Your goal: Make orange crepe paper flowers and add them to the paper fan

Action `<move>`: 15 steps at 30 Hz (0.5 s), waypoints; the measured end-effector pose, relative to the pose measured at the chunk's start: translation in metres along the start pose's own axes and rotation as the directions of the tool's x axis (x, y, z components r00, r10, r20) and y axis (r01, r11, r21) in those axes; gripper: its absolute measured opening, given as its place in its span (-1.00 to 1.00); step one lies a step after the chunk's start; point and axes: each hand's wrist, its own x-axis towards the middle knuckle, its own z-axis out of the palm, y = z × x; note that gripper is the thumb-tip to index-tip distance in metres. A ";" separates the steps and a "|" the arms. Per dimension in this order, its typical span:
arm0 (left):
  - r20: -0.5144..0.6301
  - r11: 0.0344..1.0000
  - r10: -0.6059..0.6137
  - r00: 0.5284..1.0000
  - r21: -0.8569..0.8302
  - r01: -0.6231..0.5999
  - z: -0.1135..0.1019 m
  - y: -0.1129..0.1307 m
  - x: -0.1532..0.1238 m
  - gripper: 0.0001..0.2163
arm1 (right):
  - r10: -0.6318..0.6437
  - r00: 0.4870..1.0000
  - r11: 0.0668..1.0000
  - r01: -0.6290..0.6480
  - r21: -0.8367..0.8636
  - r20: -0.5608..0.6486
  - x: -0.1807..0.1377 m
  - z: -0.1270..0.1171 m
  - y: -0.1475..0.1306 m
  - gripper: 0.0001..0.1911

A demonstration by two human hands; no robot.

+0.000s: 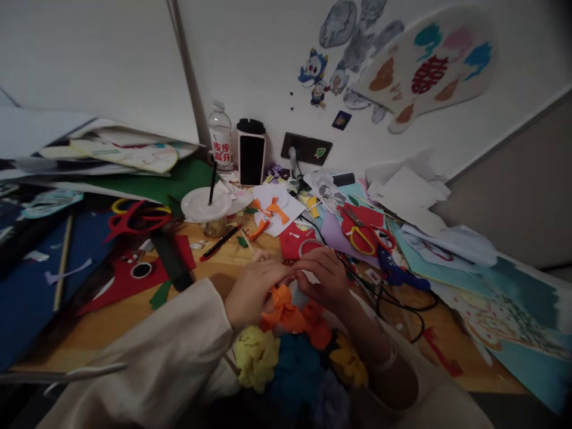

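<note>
My left hand [255, 289] and my right hand [328, 281] meet over the table's front part, their fingertips pinched together. What lies between the fingertips is too small and dim to make out. Right beneath them is an orange crepe-paper flower [286, 310], partly covered by my left hand. A bunch of paper flowers sits close to my body: a yellow flower [257, 357], a blue flower [295, 369], an amber flower [351, 360] and a dim purple flower [331, 399]. Just beyond my fingers lies red paper [290, 238].
Scissors [364, 238], black cables [402, 307] and a blue glue gun [402, 274] lie at right. On the left are red-handled scissors [136, 221], a lidded cup [205, 205] with a straw, and a pen [220, 242]. A water bottle [220, 140] stands against the wall.
</note>
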 end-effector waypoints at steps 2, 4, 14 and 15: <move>0.027 1.000 0.000 1.000 0.017 -0.001 -0.002 0.001 0.001 -0.90 | -0.001 1.000 1.000 0.001 -0.002 0.002 -0.001 0.001 0.000 -0.84; 0.047 0.999 0.006 0.999 0.033 -0.008 -0.003 0.002 0.002 -0.89 | 0.002 1.000 1.000 -0.002 -0.017 -0.001 -0.002 0.002 -0.001 -0.84; 0.025 0.996 0.071 0.997 0.045 -0.072 -0.006 0.007 0.003 -0.83 | -0.010 1.000 1.000 0.010 -0.016 -0.005 -0.002 -0.002 -0.003 -0.79; 0.011 0.997 0.060 0.998 0.041 -0.060 -0.005 0.006 0.002 -0.83 | -0.006 1.000 1.000 0.006 -0.020 -0.004 -0.001 -0.003 -0.004 -0.78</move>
